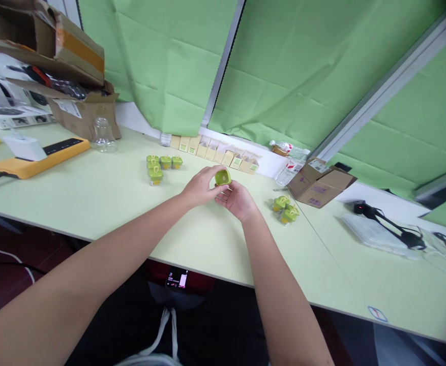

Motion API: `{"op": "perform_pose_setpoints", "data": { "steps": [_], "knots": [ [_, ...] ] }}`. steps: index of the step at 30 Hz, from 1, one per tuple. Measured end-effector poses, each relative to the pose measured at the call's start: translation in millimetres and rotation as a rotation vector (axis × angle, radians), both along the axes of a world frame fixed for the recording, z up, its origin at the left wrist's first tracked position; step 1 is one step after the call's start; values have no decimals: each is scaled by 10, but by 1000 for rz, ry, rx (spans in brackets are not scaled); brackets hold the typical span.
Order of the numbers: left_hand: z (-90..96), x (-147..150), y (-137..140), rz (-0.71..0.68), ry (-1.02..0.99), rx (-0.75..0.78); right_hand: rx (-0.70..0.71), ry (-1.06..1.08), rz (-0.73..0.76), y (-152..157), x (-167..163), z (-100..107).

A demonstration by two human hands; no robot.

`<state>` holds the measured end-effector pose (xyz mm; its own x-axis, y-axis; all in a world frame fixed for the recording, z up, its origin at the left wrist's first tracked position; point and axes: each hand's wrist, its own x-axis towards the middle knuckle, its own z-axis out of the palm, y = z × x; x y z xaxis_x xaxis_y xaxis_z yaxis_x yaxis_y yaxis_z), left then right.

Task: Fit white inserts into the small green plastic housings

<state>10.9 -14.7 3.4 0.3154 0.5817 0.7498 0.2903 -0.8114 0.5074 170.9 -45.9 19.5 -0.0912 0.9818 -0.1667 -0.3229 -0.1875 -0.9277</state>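
Between my hands, above the table, is a small green square cap (223, 177), its hollow side tilted up at me. My left hand (203, 186) pinches it from the left, with the index finger over the top and the thumb below. On the right, my right hand (240, 201) has its curled fingers under and against the cap's lower right side. Whether a clear container sits behind the cap is hidden. Several small clear jars with green lids (155, 174) stand to the left of my hands. More green-lidded jars (289, 213) cluster on the right.
A row of small cardboard boxes (212, 150) lines the back. Plastic bottles (286, 172) lie near an open carton (319, 184) at right. An orange power strip (41, 158), a clear jar (103, 135) and larger cartons (87, 113) occupy the left. A headset (388, 223) lies far right.
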Motion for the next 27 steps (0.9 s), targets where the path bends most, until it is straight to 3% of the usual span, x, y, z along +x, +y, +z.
{"op": "perform_pose_setpoints", "data": {
  "steps": [12,27],
  "knots": [
    [23,38,-78,-71,-14,-109,154,-48,-82,46,21,-64],
    [49,61,-86,-85,-96,-139,176,-39,13,-4,17,-41]
  ]
}}
